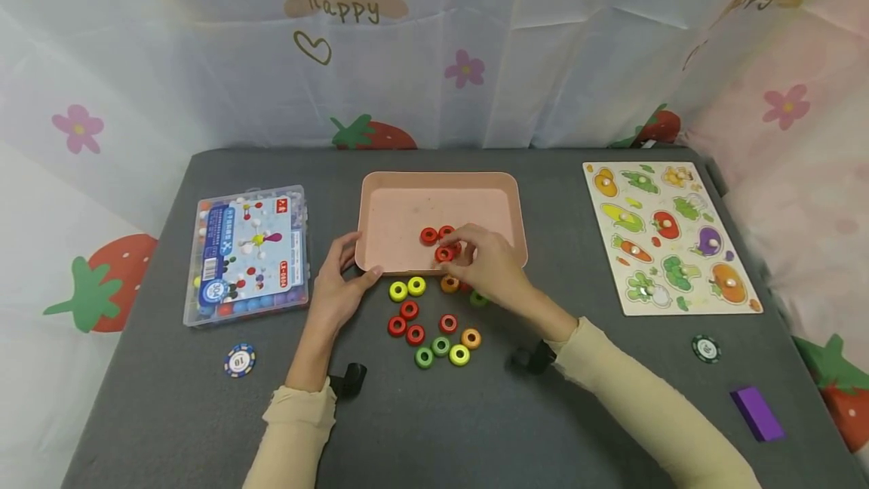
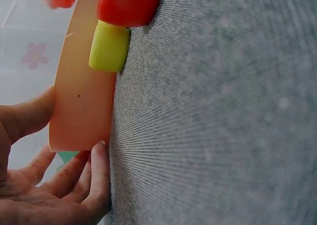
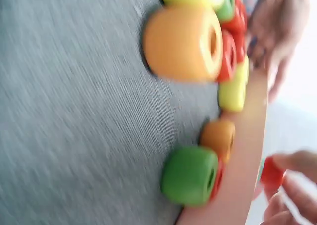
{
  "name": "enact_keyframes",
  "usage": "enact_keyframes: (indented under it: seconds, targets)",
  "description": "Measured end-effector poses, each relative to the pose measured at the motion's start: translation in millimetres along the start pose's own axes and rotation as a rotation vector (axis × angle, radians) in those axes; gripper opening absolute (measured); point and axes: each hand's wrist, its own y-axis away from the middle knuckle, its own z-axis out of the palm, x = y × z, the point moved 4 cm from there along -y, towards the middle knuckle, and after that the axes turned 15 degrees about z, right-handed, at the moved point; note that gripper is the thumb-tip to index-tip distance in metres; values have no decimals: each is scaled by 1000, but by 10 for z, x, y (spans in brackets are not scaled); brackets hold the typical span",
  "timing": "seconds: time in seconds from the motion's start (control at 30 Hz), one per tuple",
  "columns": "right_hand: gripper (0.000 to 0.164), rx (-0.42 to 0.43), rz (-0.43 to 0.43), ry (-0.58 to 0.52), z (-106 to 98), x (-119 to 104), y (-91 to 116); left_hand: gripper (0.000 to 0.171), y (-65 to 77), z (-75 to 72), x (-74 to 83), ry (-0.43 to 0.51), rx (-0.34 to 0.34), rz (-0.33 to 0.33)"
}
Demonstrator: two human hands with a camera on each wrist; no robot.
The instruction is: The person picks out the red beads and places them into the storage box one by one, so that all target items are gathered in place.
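Observation:
My left hand (image 1: 339, 285) grips the near left corner of a pink tray (image 1: 394, 206), thumb at its rim and fingers against the end wall. Over the tray, my right hand (image 1: 492, 262) pinches a red bead (image 3: 272, 173) between thumb and fingers. Other red beads (image 1: 428, 236) lie in the tray close to those fingertips. In front of the tray, loose on the table, are yellow beads (image 1: 397, 291), red beads (image 1: 409, 309), green beads (image 1: 424, 357) and orange beads (image 1: 471, 338), all barrel-shaped with a hole. A green bead (image 3: 190, 175) sits below my right wrist.
Left of the tray lies a clear plastic box (image 1: 247, 255) with colored balls inside. A vegetable puzzle board (image 1: 638, 206) is on the right. Poker chips, one blue (image 1: 240, 361) and one dark green (image 1: 706, 349), and a purple block (image 1: 758, 413) lie on the grey table (image 1: 421, 429).

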Motion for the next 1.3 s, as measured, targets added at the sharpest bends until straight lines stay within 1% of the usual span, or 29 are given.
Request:
enact_keyframes:
  seconds: [0.03, 0.1, 0.17, 0.23, 0.33, 0.43, 0.6, 0.73, 0.8, 0.9, 1.03, 1.1, 1.17, 1.3]
  targets:
    - [25, 37, 31, -7, -44, 28, -32, 69, -1, 0, 2, 0, 1, 2]
    - [24, 74, 101, -31, -108, 98, -86, 68, -2, 0, 6, -1, 5, 4]
    - [24, 85, 164, -38, -150, 173, -118, 68, -2, 1, 5, -1, 4, 2]
    - [24, 73, 217, -40, -158, 246, -133, 69, 1, 0, -2, -2, 1, -2]
    - [23, 53, 246, -14, -136, 326, -138, 69, 3, -3, -7, -1, 2, -5]
    - [24, 44, 248, -10, -106, 363, -138, 69, 2, -4, -5, 0, 6, -5]
    - [24, 66, 210, -50, -119, 367, -115, 68, 1, 0, -5, -3, 3, -7]
    - [21, 55, 108, -71, -160, 284, -20, 68, 1, 0, -10, -3, 4, -8]
    - [20, 14, 51, -76, -165, 214, 58, 68, -1, -1, -6, -1, 7, -7]
    - [22, -79, -17, -88, -131, 117, 202, 69, 1, -2, -3, 2, 7, -10]
    - [25, -203, -71, -69, -10, 77, 392, 69, -1, 1, 5, -2, 4, -17]
    - [27, -242, -78, -22, 68, 92, 477, 69, -2, 2, 5, -7, 2, -22]
    - [29, -272, -66, 32, 145, 121, 548, 68, -3, 4, 10, -10, 1, -25]
    - [31, -290, -37, 118, 254, 175, 624, 69, 2, 2, 17, -9, 4, -27]
